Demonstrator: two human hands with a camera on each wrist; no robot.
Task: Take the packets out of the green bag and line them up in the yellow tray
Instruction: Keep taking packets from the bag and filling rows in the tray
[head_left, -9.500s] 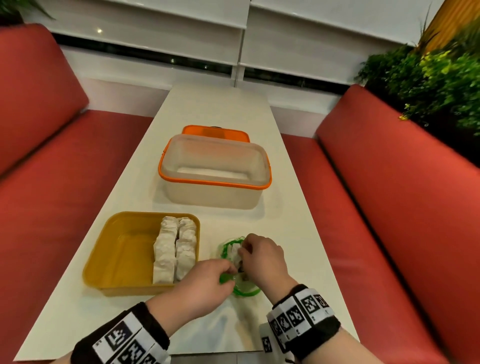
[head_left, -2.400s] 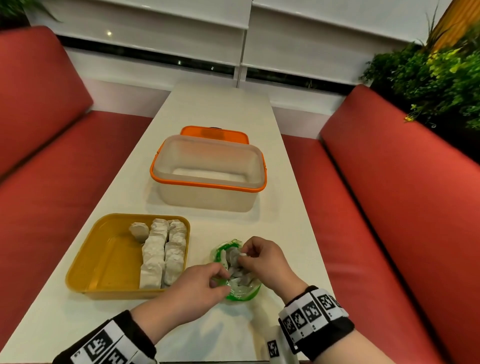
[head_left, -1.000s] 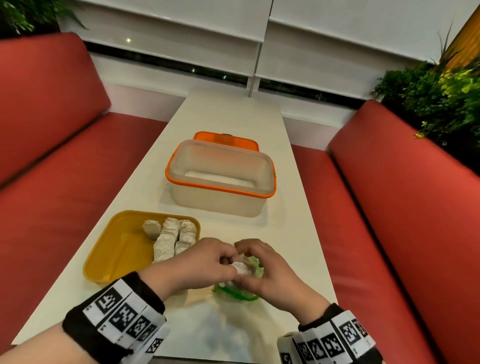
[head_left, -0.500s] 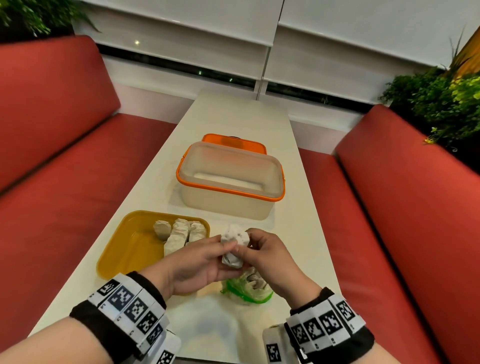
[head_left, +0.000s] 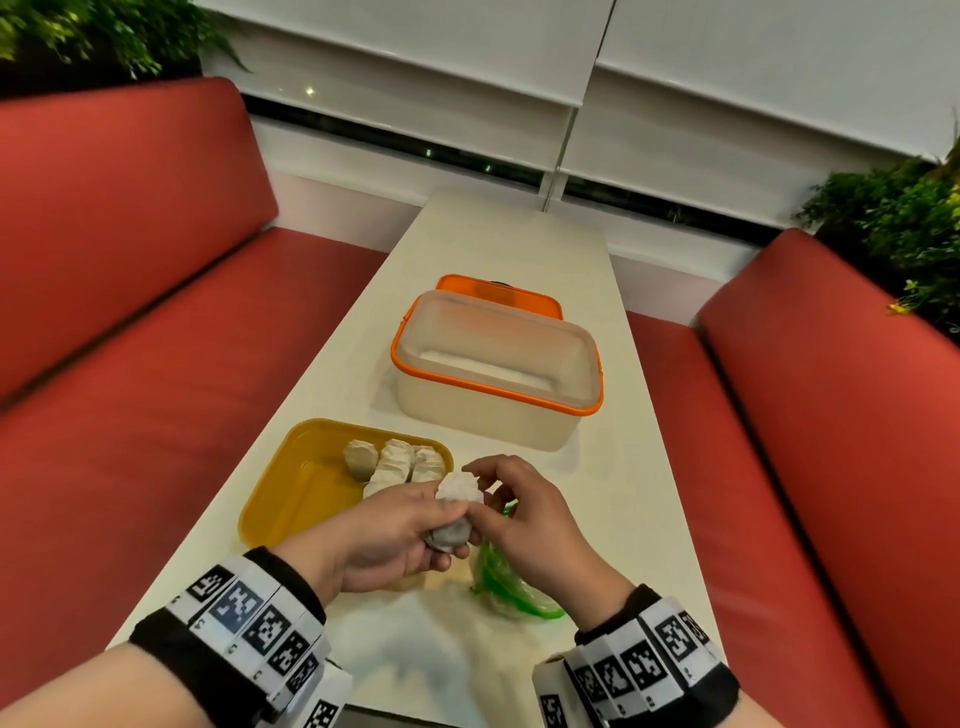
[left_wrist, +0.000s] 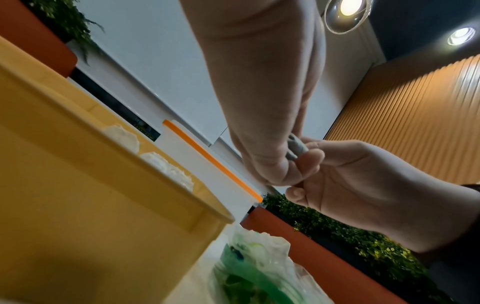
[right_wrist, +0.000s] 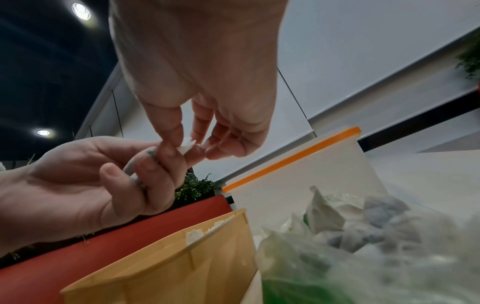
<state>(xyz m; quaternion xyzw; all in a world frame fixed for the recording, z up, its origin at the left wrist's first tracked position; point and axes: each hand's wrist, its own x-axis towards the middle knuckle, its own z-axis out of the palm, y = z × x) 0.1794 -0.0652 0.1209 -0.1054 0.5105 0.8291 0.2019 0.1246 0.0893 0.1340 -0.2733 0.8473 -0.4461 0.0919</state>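
Note:
A small packet (head_left: 456, 493), white on top and grey below, is held in the air between both hands, just right of the yellow tray (head_left: 291, 499). My left hand (head_left: 441, 525) grips its lower grey end (left_wrist: 295, 148). My right hand (head_left: 475, 488) pinches its white upper end (right_wrist: 187, 146) with thumb and fingertips. The green bag (head_left: 501, 587) lies on the table under my right hand, with several packets (right_wrist: 376, 222) inside. Several white packets (head_left: 395, 465) lie in rows along the tray's right side; my left hand hides the near ones.
A clear box with an orange rim (head_left: 498, 374) stands behind the tray, and its orange lid (head_left: 498, 291) lies beyond it. The narrow white table (head_left: 519, 234) runs between two red benches (head_left: 130, 364). Plants (head_left: 904, 218) stand behind the benches.
Both hands have lifted one packet out of the green bag and hold it above the table. Over the last half second it has settled deeper into my left hand.

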